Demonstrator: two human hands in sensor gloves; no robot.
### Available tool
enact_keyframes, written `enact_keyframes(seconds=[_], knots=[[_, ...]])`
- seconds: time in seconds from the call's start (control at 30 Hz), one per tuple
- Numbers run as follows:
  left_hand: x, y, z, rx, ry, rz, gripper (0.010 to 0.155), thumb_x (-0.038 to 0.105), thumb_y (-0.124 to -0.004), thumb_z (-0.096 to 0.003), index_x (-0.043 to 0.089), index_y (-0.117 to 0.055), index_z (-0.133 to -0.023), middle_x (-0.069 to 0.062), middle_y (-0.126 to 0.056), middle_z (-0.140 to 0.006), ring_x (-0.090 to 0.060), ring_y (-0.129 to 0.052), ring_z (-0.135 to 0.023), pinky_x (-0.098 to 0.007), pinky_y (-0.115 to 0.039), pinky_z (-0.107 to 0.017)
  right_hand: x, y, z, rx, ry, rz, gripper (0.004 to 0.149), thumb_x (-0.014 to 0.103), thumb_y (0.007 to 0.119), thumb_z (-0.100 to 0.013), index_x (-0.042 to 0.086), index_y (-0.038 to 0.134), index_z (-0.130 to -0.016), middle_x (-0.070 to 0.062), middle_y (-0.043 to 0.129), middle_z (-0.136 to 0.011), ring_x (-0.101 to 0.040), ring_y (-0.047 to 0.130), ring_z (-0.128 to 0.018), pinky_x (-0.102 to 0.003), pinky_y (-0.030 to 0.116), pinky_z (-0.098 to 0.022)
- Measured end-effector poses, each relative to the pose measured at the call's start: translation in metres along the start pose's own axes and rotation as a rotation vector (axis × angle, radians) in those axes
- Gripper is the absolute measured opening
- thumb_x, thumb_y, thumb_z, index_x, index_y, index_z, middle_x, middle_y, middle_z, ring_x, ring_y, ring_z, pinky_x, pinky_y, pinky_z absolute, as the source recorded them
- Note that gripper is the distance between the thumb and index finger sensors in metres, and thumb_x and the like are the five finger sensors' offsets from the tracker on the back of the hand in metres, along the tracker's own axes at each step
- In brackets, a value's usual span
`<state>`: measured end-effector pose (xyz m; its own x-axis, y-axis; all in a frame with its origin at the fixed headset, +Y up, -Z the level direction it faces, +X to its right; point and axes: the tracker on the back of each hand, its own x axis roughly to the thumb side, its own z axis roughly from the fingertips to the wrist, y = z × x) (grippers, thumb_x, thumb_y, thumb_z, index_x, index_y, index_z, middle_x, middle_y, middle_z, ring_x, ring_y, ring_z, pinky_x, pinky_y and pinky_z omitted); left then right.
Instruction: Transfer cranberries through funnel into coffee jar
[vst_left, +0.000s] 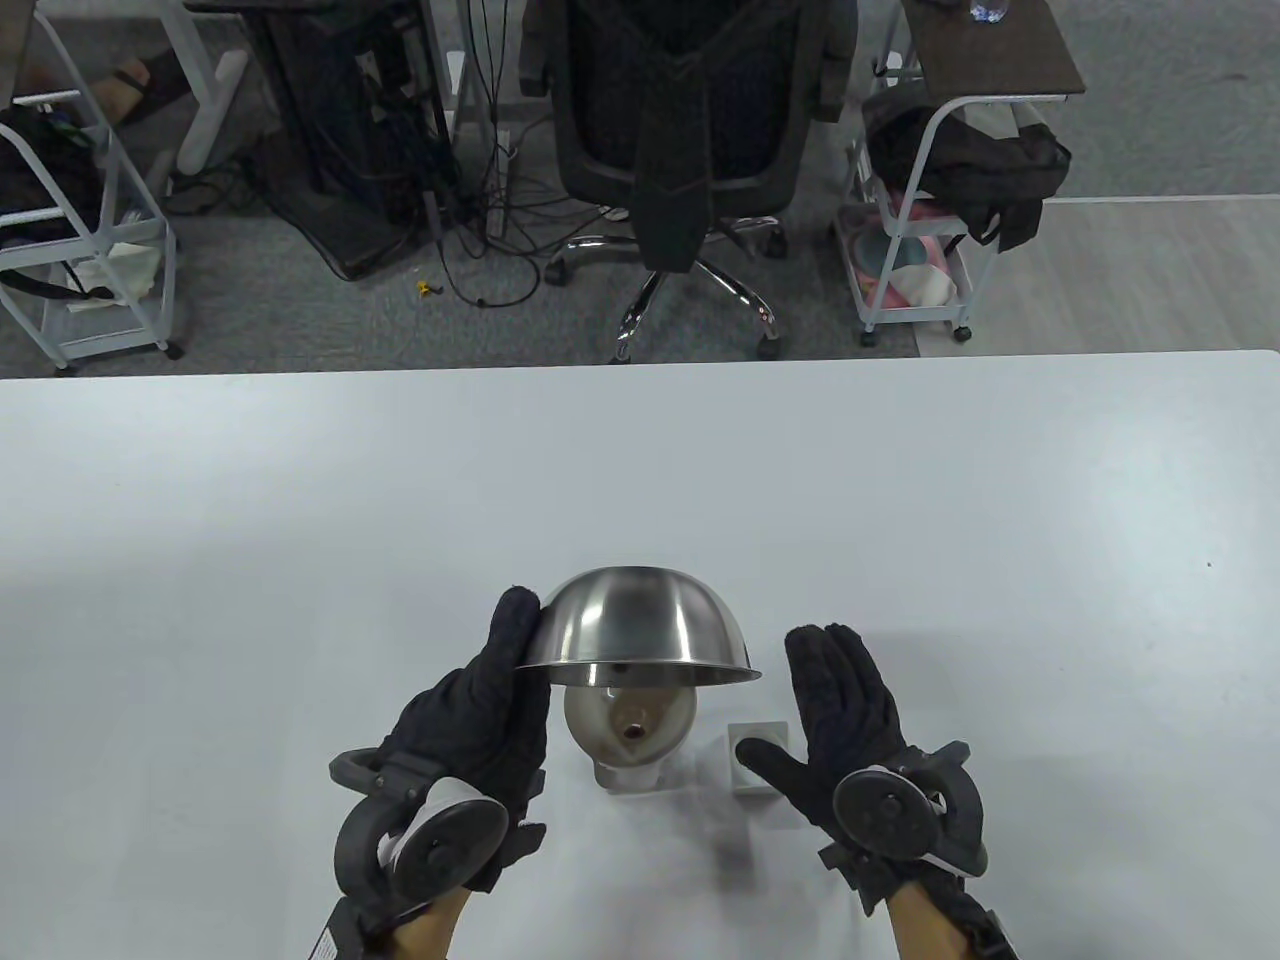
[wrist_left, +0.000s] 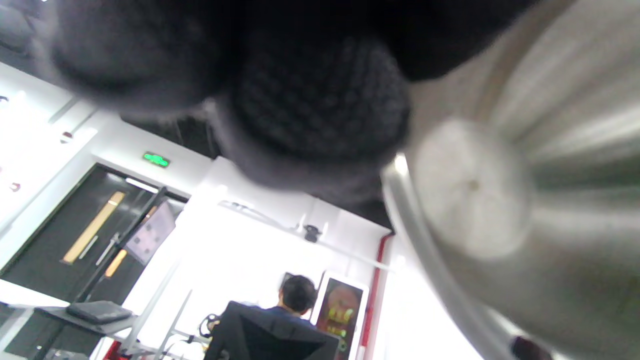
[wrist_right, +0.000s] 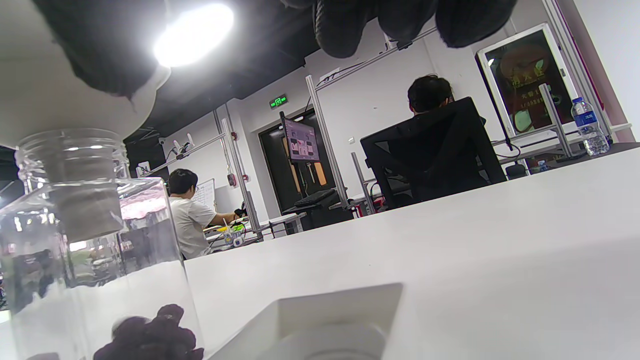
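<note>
My left hand (vst_left: 515, 650) grips the left rim of a steel bowl (vst_left: 640, 625) and holds it tipped almost upside down over a white funnel (vst_left: 630, 725). One dark cranberry (vst_left: 633, 731) lies in the funnel's throat. The funnel stands in a clear glass jar (wrist_right: 95, 260), its spout inside the neck, with a few cranberries (wrist_right: 150, 335) on the jar's bottom. My right hand (vst_left: 800, 710) is open to the right of the jar, its thumb over the jar's white lid (vst_left: 765, 730). The left wrist view shows my fingers (wrist_left: 320, 100) against the bowl (wrist_left: 550, 200).
The white table (vst_left: 300, 520) stretches wide behind and beside the jar. The lid (wrist_right: 330, 320) lies just right of the jar. An office chair (vst_left: 690, 130) and metal racks stand beyond the table's far edge.
</note>
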<state>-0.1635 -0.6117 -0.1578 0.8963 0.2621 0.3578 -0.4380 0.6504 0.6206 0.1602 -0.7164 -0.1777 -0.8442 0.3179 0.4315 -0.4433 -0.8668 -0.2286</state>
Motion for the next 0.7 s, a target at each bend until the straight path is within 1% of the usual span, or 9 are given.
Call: enact_keyframes(seconds=[0.43, 0.5, 0.57, 0.7], knots=[[0.001, 0.002, 0.001, 0.013, -0.006, -0.009, 0.037, 0.031, -0.071, -0.0692, 0.035, -0.058, -0.103, 0.004, -0.106, -0.060, -0.008, -0.108, -0.019, -0.032, -0.093, -0.018, 0.000, 0.000, 0.000, 0.001, 0.000, -0.001, 0.100, 0.064, 0.074, -0.053, 0.012, 0.021, -0.119, -0.022, 0.043, -0.121, -0.058, 0.043, -0.111, -0.068, 0.054, -0.073], [0.000, 0.002, 0.002, 0.014, 0.002, -0.005, 0.037, 0.031, -0.072, -0.0691, 0.036, -0.058, -0.103, 0.004, -0.106, -0.060, -0.008, -0.108, -0.019, -0.032, -0.093, -0.018, 0.000, 0.000, 0.000, 0.001, 0.000, -0.001, 0.100, 0.064, 0.074, -0.053, 0.012, 0.021, -0.119, -0.023, 0.043, -0.121, -0.057, 0.043, -0.111, -0.068, 0.053, -0.073], [-0.004, 0.003, 0.002, 0.014, 0.018, 0.000, 0.038, 0.031, -0.072, -0.0684, 0.033, -0.058, -0.104, 0.005, -0.106, -0.059, -0.008, -0.108, -0.018, -0.031, -0.094, -0.018, 0.000, 0.000, 0.000, 0.002, 0.000, -0.002, 0.100, 0.064, 0.074, -0.053, 0.012, 0.021, -0.119, -0.023, 0.043, -0.121, -0.058, 0.043, -0.111, -0.068, 0.054, -0.073], [-0.016, 0.002, 0.003, 0.010, 0.075, 0.035, 0.039, 0.030, -0.073, -0.0677, 0.030, -0.059, -0.104, 0.006, -0.106, -0.058, -0.007, -0.108, -0.018, -0.031, -0.094, -0.017, 0.000, 0.001, 0.000, 0.007, 0.003, -0.001, 0.100, 0.064, 0.074, -0.053, 0.011, 0.021, -0.119, -0.023, 0.043, -0.121, -0.057, 0.043, -0.111, -0.068, 0.054, -0.073]])
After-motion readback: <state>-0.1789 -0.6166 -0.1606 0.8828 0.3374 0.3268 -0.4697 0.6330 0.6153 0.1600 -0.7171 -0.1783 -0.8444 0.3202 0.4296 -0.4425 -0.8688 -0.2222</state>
